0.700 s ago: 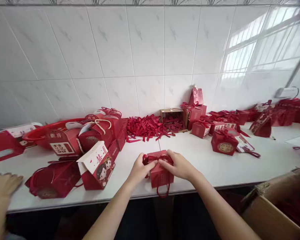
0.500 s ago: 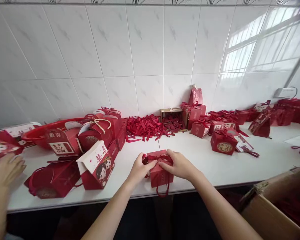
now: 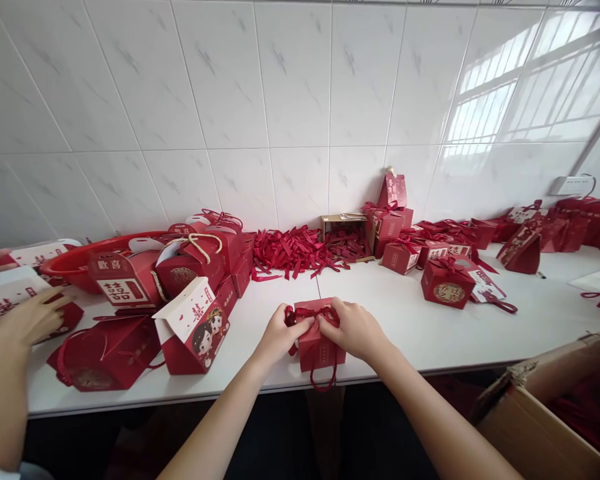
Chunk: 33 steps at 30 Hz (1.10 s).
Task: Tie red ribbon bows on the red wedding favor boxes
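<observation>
A small red gift box (image 3: 322, 353) stands on the white table near its front edge, a dark red ribbon (image 3: 307, 311) across its top. My left hand (image 3: 286, 333) grips the ribbon at the box's left side, thumb laid toward the middle. From the right, my right hand (image 3: 353, 330) pinches the same ribbon, its thumb close to the left one over the knot area. The knot itself is partly covered by the thumbs. A loop of red cord (image 3: 324, 381) hangs down the front of the box.
Left of me are several red gift boxes (image 3: 193, 327) and a red basin (image 3: 70, 263); a co-worker's hand (image 3: 35, 317) holds another box there. Behind lies a heap of red ribbons (image 3: 290, 250). Finished-looking boxes (image 3: 447, 283) stand right. A cardboard carton (image 3: 545, 420) is at lower right.
My hands stay on the ribbon with only a slight shift of the fingers. At the left, the co-worker's hand has moved onto a white-topped box, now nearer the front.
</observation>
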Tool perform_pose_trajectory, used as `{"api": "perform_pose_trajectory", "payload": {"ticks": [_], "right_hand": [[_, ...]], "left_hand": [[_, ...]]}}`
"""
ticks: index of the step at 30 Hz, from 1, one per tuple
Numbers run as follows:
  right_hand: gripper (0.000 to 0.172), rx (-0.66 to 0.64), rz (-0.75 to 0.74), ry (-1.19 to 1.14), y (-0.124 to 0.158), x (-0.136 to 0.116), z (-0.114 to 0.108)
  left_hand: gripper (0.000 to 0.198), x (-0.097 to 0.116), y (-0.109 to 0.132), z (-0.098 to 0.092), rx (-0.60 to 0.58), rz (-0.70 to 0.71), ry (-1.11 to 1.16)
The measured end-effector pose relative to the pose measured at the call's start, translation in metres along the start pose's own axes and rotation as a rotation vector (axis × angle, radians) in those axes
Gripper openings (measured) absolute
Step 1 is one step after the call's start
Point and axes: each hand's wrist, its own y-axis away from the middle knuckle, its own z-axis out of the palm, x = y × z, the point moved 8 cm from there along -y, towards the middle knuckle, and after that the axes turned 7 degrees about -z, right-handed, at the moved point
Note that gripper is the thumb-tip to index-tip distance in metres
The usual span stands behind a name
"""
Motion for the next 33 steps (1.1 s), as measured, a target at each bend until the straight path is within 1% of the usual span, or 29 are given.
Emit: {"api": "perform_pose_trajectory", "payload": {"ticks": [6, 11, 13, 16, 18, 21, 22, 24, 26, 30, 33], "right_hand": [[0.022, 0.037, 0.015, -0.012, 0.003, 0.000, 0.001], [0.022, 0.056, 0.002, 0.011, 0.005, -0.002, 0.005], [0.027, 0.039, -0.029, -0.008, 0.005, -0.004, 0.005], [0.040, -0.026, -0.057, -0.040, 0.002, -0.002, 0.001], [0.044, -0.058, -0.078, -0.052, -0.003, 0.000, -0.004], [0.053, -0.101, -0.178, -0.074, -0.010, -0.004, -0.010], [0.053, -0.127, -0.214, -0.081, -0.012, -0.006, -0.009], [0.040, -0.174, -0.262, -0.087, -0.015, -0.008, -0.008], [0.031, -0.190, -0.274, -0.089, -0.016, -0.009, -0.007], [0.028, -0.181, -0.250, -0.089, -0.018, -0.009, -0.008], [0.032, -0.188, -0.255, -0.125, -0.016, -0.009, -0.008]], "left_hand": [[0.030, -0.002, 0.003, 0.001, 0.027, -0.026, 0.043], [0.024, -0.004, 0.003, 0.003, 0.084, -0.073, 0.072], [0.023, -0.004, 0.002, 0.004, 0.098, -0.081, 0.079], [0.025, -0.005, 0.002, 0.004, 0.105, -0.088, 0.082], [0.026, -0.007, 0.002, 0.004, 0.103, -0.094, 0.078], [0.023, -0.008, 0.002, 0.006, 0.094, -0.095, 0.073], [0.023, -0.008, 0.003, 0.006, 0.090, -0.092, 0.072], [0.022, -0.007, 0.002, 0.006, 0.084, -0.085, 0.073], [0.022, -0.006, 0.002, 0.006, 0.080, -0.074, 0.076], [0.024, -0.005, 0.001, 0.007, 0.076, -0.065, 0.085], [0.024, -0.006, 0.001, 0.008, 0.073, -0.062, 0.092]]}}
